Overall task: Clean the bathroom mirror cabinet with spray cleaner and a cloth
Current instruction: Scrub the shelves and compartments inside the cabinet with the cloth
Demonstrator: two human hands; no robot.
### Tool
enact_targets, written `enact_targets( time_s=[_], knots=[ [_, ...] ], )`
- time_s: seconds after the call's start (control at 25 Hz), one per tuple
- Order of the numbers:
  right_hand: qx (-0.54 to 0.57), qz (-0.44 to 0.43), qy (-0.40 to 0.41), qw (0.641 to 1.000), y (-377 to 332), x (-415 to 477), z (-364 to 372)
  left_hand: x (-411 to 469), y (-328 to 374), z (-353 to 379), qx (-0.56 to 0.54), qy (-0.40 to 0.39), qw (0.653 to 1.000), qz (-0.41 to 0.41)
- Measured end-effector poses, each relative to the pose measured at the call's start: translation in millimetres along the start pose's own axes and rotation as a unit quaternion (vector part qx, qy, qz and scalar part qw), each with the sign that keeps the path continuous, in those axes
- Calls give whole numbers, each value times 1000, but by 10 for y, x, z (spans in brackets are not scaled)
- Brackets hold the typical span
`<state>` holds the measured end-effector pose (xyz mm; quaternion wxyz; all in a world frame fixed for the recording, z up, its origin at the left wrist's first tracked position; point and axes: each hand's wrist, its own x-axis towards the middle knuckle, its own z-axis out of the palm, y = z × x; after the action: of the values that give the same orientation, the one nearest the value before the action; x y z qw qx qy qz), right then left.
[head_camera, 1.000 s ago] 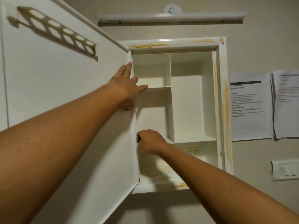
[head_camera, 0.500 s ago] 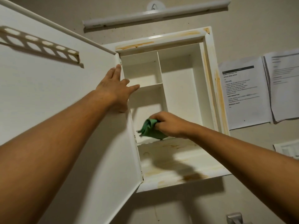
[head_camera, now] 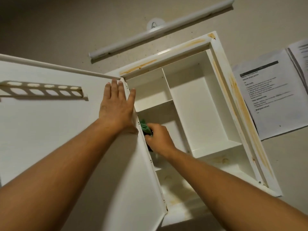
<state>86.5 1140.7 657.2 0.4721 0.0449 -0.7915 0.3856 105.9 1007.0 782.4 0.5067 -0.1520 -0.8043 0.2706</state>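
Observation:
The white wall cabinet (head_camera: 221, 67) hangs open, its frame streaked with orange-brown stains. Its door (head_camera: 50, 130) swings out to the left. My left hand (head_camera: 116, 105) lies flat, fingers spread, on the door's inner face near the hinge edge. My right hand (head_camera: 159, 139) is inside the middle left compartment, shut on a green cloth (head_camera: 144, 127) pressed against the cabinet's left inner wall beside the hinge. Part of the cloth is hidden by my fingers and the door edge. No spray bottle is in view.
A slotted holder rack (head_camera: 41, 90) is fixed to the door's inner side. A white tube light (head_camera: 160, 29) runs above the cabinet. Printed paper sheets (head_camera: 270, 97) are stuck to the wall at the right. The cabinet's bottom shelf (head_camera: 176, 194) has brownish stains.
My right hand moved the cloth from the shelf edge up and left, against the inner wall near the hinge. My left hand flattened higher on the door. The view tilted.

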Motion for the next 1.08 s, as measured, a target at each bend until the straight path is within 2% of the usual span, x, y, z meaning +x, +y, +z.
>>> enact_targets(
  time_s=[0.04, 0.12, 0.2, 0.28, 0.44, 0.52, 0.6, 0.68, 0.8, 0.88, 0.96, 1.08],
  knots=[
    [-21, 17, -38, 999, 97, -128, 46, -17, 5, 22, 0, -4, 1000, 3],
    [-131, 31, -129, 982, 273, -269, 69, -41, 20, 48, 8, -6, 1000, 14],
    [-184, 40, -151, 970, 269, -209, 52, -2, 4, 59, 1, 4, 1000, 18],
    [-102, 72, -113, 986, 198, -39, 53, -21, 12, 49, -4, 5, 1000, 25],
    [85, 84, 46, 992, 46, 347, 123, 0, 32, 33, -8, 13, 999, 28],
    [71, 41, 81, 993, -25, 509, 108, 5, 37, 22, -5, 19, 999, 30],
    [0, 0, 55, 999, -55, 504, 146, 5, 11, 24, 1, 18, 999, 36],
    [-40, -4, 12, 999, 73, 292, 156, -9, 1, 28, -6, 18, 999, 37],
    [-71, 26, -122, 990, 382, -126, 63, -13, -3, 20, -4, 23, 999, 39],
    [1, 58, -170, 984, 311, -58, -92, -22, 4, 15, -10, 20, 999, 39],
    [179, 83, -126, 972, 48, 274, -195, -27, 13, 11, -9, 18, 999, 39],
    [308, 105, -82, 942, -85, 426, -149, -10, 5, 1, -8, 22, 999, 42]
  ],
)
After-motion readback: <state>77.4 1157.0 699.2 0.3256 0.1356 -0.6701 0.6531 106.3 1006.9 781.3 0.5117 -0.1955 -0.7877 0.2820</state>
